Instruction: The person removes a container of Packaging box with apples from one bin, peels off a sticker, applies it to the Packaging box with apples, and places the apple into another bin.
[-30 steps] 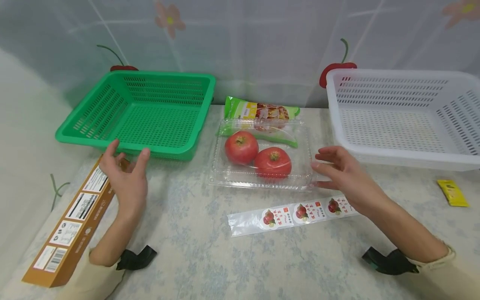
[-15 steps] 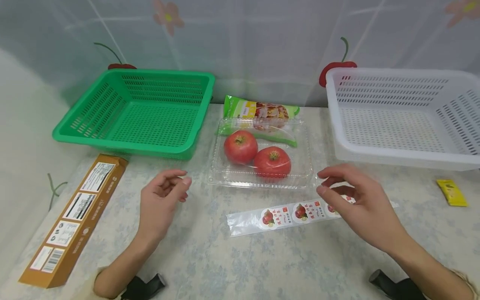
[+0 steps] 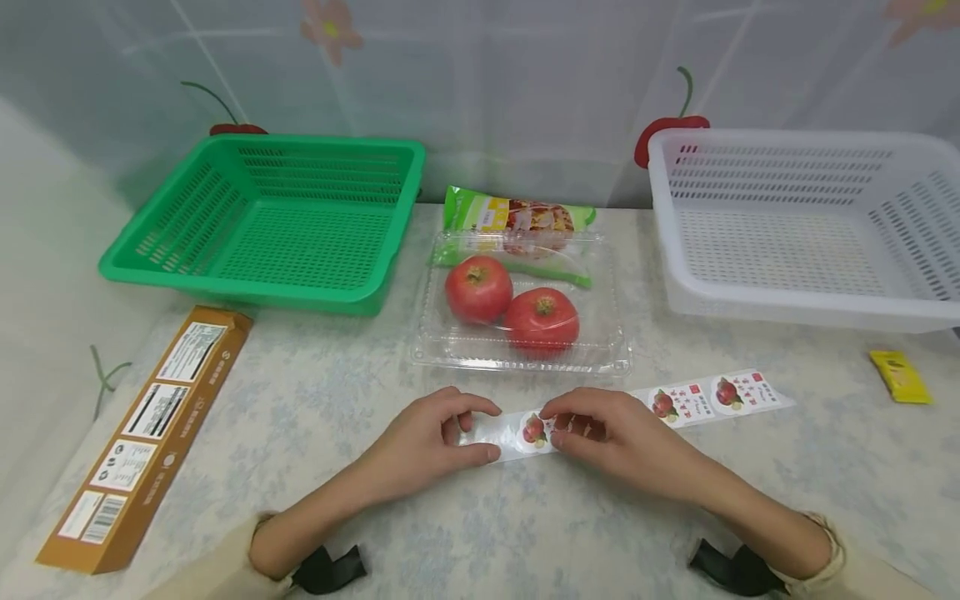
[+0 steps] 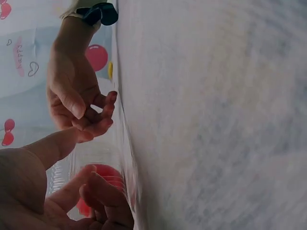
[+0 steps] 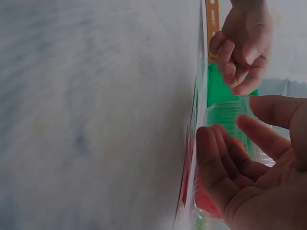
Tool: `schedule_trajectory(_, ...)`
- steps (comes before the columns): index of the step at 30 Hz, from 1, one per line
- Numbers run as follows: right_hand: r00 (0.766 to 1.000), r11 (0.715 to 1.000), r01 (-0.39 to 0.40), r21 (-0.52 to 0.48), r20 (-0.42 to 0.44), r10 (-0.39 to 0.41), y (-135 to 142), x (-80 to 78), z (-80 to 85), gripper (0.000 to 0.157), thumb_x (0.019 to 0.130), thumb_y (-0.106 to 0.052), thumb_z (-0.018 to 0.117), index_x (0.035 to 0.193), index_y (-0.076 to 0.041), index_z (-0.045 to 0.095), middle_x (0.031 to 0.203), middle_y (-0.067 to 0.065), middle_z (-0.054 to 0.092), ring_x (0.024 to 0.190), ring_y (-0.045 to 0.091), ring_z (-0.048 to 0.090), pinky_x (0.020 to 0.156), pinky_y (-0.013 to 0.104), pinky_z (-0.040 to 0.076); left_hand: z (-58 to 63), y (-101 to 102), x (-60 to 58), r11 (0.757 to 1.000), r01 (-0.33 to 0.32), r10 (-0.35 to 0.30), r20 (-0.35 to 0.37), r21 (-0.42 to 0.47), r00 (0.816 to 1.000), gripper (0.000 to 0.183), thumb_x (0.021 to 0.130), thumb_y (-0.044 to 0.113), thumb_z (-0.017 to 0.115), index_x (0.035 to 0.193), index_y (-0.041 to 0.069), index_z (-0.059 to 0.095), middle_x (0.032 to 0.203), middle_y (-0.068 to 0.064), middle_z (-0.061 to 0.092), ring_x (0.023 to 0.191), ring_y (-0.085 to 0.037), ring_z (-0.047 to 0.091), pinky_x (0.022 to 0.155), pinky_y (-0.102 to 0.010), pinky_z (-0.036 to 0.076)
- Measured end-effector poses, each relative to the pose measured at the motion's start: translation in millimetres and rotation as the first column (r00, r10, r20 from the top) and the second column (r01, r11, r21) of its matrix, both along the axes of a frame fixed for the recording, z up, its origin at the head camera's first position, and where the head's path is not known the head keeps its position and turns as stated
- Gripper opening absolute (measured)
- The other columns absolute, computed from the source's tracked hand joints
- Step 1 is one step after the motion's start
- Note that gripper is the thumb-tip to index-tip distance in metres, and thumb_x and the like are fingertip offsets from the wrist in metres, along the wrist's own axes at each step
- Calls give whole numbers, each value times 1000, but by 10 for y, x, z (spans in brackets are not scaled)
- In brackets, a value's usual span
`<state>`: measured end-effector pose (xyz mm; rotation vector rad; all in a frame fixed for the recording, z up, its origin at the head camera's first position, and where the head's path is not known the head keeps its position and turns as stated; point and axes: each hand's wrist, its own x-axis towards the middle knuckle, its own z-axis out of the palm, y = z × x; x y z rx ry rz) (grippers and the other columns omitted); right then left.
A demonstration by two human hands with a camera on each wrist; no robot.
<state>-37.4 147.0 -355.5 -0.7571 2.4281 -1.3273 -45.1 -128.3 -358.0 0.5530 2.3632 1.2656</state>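
Observation:
A clear strip of round stickers (image 3: 727, 396), each printed with a red fruit, lies slanted on the table. My left hand (image 3: 431, 437) is at its left end, thumb and index finger spread over the strip. Over its middle is my right hand (image 3: 633, 433), thumb and index tip at the edge of a sticker with a gap between them; this hand covers part of the strip. The right wrist view shows the right hand's fingertips (image 5: 208, 139) right at the strip, thumb apart. Behind the strip, two red apples (image 3: 543, 321) sit inside a clear plastic clamshell box (image 3: 603, 333).
A green-and-yellow food packet (image 3: 540, 221) lies behind the clamshell, partly seen through it. A green basket (image 3: 315, 296) stands back left, a white basket (image 3: 810, 308) back right. A long brown box (image 3: 142, 442) lies at left, a small yellow packet (image 3: 900, 377) at right.
My left hand has come from beside the green basket and brown box rightward to the strip's left end. My right hand has moved left and down from beside the clamshell onto the strip.

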Motion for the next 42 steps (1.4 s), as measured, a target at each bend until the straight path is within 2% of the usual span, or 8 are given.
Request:
schedule_trajectory(3, 999, 999, -34, 22, 26, 34, -46, -58, -43, 19, 94, -17, 68, 113, -18, 70, 90, -11, 63, 80, 10, 58, 71, 26, 50, -45, 7, -19, 999, 33, -34, -19, -35, 999, 40, 82, 26, 82, 119, 16, 69, 88, 0, 54, 69, -11, 47, 64, -27, 43)
schedule_trajectory(10, 996, 994, -87, 66, 38, 85, -119, -164, -73, 24, 94, -19, 70, 117, -14, 70, 86, -12, 59, 77, 8, 55, 68, 25, 48, -86, -9, -46, 996, 48, -50, -30, -75, 998, 44, 80, 18, 84, 121, 13, 68, 86, 1, 51, 70, -11, 46, 63, -26, 43)
schedule_trajectory(14, 994, 985, -109, 136, 4, 109, -155, -195, -71, 28, 94, -23, 69, 121, -15, 71, 82, -13, 54, 70, 5, 49, 61, 24, 43, -91, -6, -51, 990, 64, -74, -72, -128, 995, 42, 79, 16, 84, 118, 12, 69, 86, 1, 50, 68, -9, 45, 62, -27, 43)
schedule_trajectory(20, 985, 969, -138, 206, -70, 156, -207, -202, -84, 24, 92, -15, 69, 116, -16, 74, 81, -13, 50, 67, 3, 44, 59, 23, 42, -77, 3, -25, 984, 64, -80, -92, -164, 993, 41, 81, 15, 82, 119, 13, 68, 89, 2, 49, 66, -8, 45, 62, -27, 43)
schedule_trajectory(26, 986, 965, -127, 227, -72, 147, -220, -214, -99, 16, 92, -16, 70, 107, -20, 74, 81, -15, 51, 69, 4, 47, 61, 23, 44, -68, 6, 1, 983, 45, -60, -82, -181, 995, 40, 81, 15, 82, 118, 15, 68, 92, 3, 50, 64, -7, 47, 65, -27, 45)
schedule_trajectory(32, 985, 966, -132, 224, -81, 153, -232, -232, -108, 22, 93, -18, 69, 115, -15, 71, 81, -13, 50, 70, 4, 47, 63, 25, 43, -77, -7, -5, 983, 45, -66, -113, -176, 991, 39, 81, 14, 82, 117, 13, 68, 94, 2, 51, 64, -5, 48, 66, -26, 45)
schedule_trajectory(42, 988, 967, -124, 222, -65, 142, -209, -238, -103, 25, 92, -19, 70, 116, -15, 69, 81, -13, 50, 74, 7, 49, 66, 25, 43, -83, 10, -1, 985, 43, -64, -119, -168, 991, 35, 82, 13, 81, 114, 12, 67, 99, 4, 52, 67, -6, 49, 68, -27, 46)
